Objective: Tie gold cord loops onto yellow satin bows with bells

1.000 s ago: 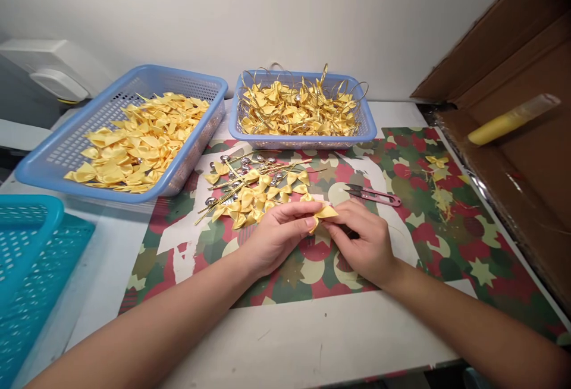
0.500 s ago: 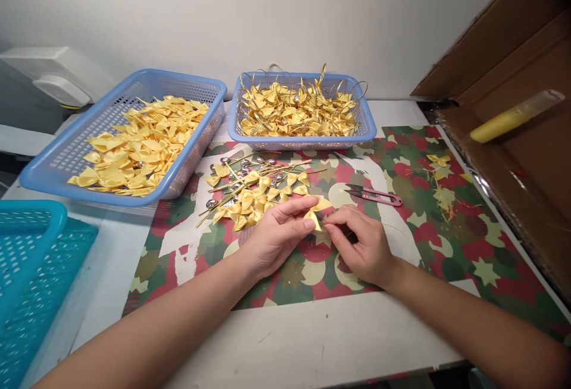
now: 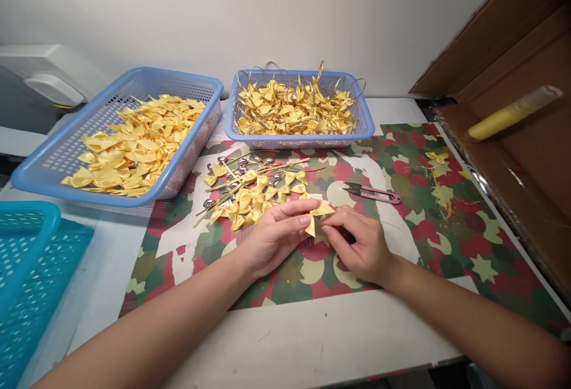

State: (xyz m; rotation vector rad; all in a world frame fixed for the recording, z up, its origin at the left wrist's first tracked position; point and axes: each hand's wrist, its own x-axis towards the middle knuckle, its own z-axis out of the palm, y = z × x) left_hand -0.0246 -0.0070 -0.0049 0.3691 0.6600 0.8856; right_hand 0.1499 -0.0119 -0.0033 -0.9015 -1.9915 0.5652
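Observation:
Between the thumb and fingers of my left hand is a yellow satin bow, its loops fanned toward the right. Close beside it, my right hand pinches with thumb and index finger; what lies in that pinch is too small to make out. A thin gold strand shows just beyond the right knuckles. Left of the hands lies a loose pile of yellow bows, mixed with gold cords and small silver bells.
Pink-handled thread snips lie behind my right hand. A blue basket of bows stands at left, another with corded bows at the back. A teal basket is near left. Yellow scraps and a cardboard box are right.
The bow in my left hand has turned slightly, so more of its loops show. Both hands stay close together, and the whole view has shifted a little.

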